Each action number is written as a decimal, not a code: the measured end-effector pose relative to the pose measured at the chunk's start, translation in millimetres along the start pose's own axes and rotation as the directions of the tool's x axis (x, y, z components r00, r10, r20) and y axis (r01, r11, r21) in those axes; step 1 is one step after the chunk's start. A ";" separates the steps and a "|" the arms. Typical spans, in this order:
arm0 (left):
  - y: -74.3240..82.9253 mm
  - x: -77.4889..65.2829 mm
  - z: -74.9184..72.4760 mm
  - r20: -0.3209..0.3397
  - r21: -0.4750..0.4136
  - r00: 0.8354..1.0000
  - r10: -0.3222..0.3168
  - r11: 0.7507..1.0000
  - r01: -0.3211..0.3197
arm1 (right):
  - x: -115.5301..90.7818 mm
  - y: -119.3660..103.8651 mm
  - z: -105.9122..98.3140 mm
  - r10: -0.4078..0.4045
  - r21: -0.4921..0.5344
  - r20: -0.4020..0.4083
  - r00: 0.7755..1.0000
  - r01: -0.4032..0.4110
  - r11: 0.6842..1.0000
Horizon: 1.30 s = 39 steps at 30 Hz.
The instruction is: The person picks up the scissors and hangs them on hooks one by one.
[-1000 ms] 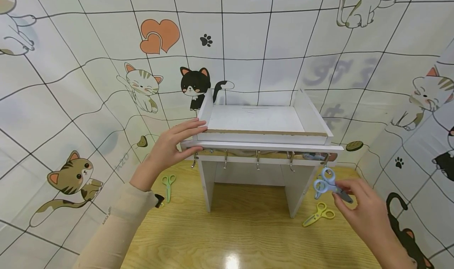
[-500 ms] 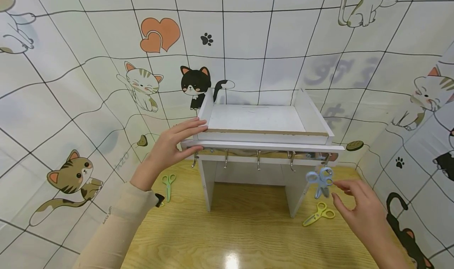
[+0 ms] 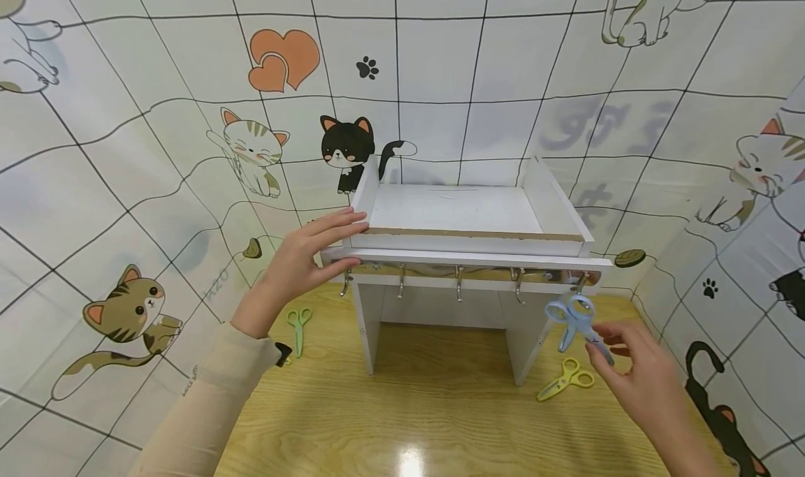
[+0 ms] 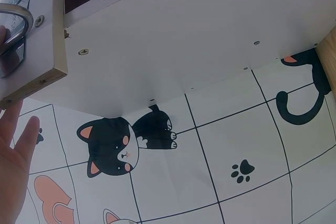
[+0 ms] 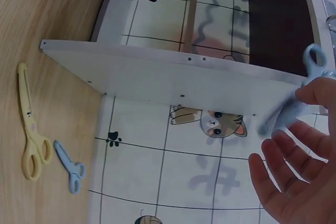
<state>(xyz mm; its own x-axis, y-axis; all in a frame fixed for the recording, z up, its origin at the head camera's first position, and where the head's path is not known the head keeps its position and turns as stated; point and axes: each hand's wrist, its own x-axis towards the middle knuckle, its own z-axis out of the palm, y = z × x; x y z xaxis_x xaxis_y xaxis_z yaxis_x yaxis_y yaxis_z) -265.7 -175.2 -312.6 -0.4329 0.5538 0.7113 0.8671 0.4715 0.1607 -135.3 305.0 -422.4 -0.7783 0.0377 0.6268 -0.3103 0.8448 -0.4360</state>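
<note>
My left hand rests on the left corner of a white tabletop shelf, its straight fingers along the raised side and the thumb at the front ledge. Metal hooks run in a row under that ledge. At the rightmost hook hangs a pair of light blue scissors, handle up. My right hand is just beside them, and the blade slants between the thumb and the loosely spread fingers. In the right wrist view the hanging scissors blur toward the blade.
Yellow scissors and a second blue pair lie on the wooden table right of the shelf. Green scissors lie to its left. A cat-printed sheet stands close behind and on both sides.
The right fingers held the blue scissors by the blade, then let go, leaving the pair hanging at the hook. Now the blade has swung back between the fingers. The left hand stays put.
</note>
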 end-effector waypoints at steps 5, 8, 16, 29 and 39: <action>0.9 0.8 -0.1 0.002 0.005 1.000 -0.003 1.000 0.003 | -3.7 11.2 5.5 0.054 -0.012 0.047 0.997 -0.054 0.998; 2.0 1.1 -0.6 0.002 0.009 1.000 -0.004 1.000 0.004 | -7.1 20.2 10.7 0.084 0.002 0.082 0.993 -0.085 0.996; 2.3 1.1 -1.4 0.004 0.007 1.000 -0.010 1.000 0.010 | -17.5 44.4 26.3 0.221 -0.058 0.269 0.937 -0.214 0.975; 1.9 1.1 -0.8 0.003 0.007 1.000 -0.009 1.000 0.009 | -22.4 68.7 48.5 0.413 -0.054 0.681 0.605 -0.521 0.852; 1.2 0.9 -0.3 0.004 0.004 1.000 -0.013 1.000 0.013 | -29.1 78.9 65.8 0.454 0.014 0.754 0.475 -0.702 0.712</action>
<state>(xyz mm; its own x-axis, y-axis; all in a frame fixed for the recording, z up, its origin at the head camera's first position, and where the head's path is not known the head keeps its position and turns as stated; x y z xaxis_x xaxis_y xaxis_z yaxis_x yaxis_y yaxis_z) -265.0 -174.4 -311.5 -0.4447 0.5504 0.7066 0.8606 0.4812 0.1668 -173.0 335.4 -517.6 -0.9219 -0.0011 -0.3874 0.3184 0.5675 -0.7593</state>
